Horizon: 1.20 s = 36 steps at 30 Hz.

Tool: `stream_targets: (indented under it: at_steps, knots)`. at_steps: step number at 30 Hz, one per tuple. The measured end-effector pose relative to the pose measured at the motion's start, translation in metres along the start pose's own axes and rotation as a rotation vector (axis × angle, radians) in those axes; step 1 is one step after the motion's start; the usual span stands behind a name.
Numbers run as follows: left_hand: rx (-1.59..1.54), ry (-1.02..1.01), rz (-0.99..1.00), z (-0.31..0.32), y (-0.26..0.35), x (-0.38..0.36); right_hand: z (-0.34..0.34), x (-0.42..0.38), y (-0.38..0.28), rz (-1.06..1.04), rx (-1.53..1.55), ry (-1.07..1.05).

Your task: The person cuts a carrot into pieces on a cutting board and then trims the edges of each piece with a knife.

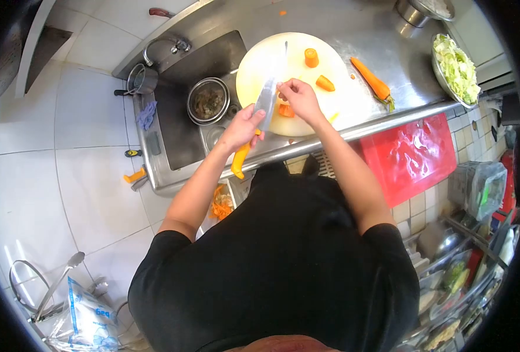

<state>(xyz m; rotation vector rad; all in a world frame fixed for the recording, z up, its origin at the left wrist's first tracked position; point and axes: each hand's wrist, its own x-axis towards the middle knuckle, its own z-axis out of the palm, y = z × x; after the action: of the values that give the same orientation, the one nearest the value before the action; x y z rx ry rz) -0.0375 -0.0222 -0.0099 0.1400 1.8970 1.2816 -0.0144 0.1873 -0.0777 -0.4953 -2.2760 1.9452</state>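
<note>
My left hand (245,126) is closed on a knife (267,101), at the join of its yellow handle and blade. The blade points up and away over a round white cutting board (254,70). Beside the blade, my right hand (300,98) has its thumb and fingertips pinched together; what they hold, if anything, is too small to make out. An orange carrot piece (285,110) lies between my hands on the board. Farther back are an upright carrot piece (311,57) and another piece (325,83). A whole carrot (372,79) lies right of the board.
The sink (175,126) at the left holds a metal bowl (208,101). A bowl of chopped greens (456,67) stands at the counter's right end. Below the counter edge is a red lid or board (412,158). Carrot peelings (220,205) lie in a container below the sink.
</note>
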Motion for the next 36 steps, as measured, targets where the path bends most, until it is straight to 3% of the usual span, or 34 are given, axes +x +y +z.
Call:
stream_targets:
  at_steps: [3, 6, 8, 9, 12, 13, 16, 22, 36]
  knots:
    - [0.089, 0.157, 0.06, -0.012, 0.001, 0.012, -0.014, 0.019, -0.021, -0.104, -0.702, 0.112]
    - [0.318, 0.335, 0.079, -0.027, 0.003, 0.025, -0.019, 0.016, -0.034, -0.035, -0.858, 0.083]
    - [0.56, 0.425, 0.043, -0.037, 0.002, 0.034, -0.025, -0.003, -0.024, -0.2, -0.767, -0.069]
    - [0.609, 0.414, -0.012, -0.041, -0.005, 0.043, -0.027, -0.012, -0.016, -0.282, -0.72, -0.149]
    - [0.768, 0.416, -0.055, -0.041, -0.027, 0.057, -0.016, -0.024, 0.019, -0.264, -0.842, -0.282]
    - [0.735, 0.393, -0.087, -0.039, -0.026, 0.054, -0.015, -0.026, 0.026, -0.328, -0.809, -0.202]
    - [0.699, 0.365, -0.117, -0.04, -0.023, 0.053, -0.024, -0.02, 0.012, -0.005, -0.334, -0.313]
    - [0.744, 0.375, -0.088, -0.042, -0.031, 0.061, -0.035, -0.037, -0.055, -0.057, 0.352, -0.331]
    - [0.692, 0.417, -0.109, -0.036, -0.025, 0.056, -0.066, -0.075, -0.125, -0.271, 0.501, -0.354]
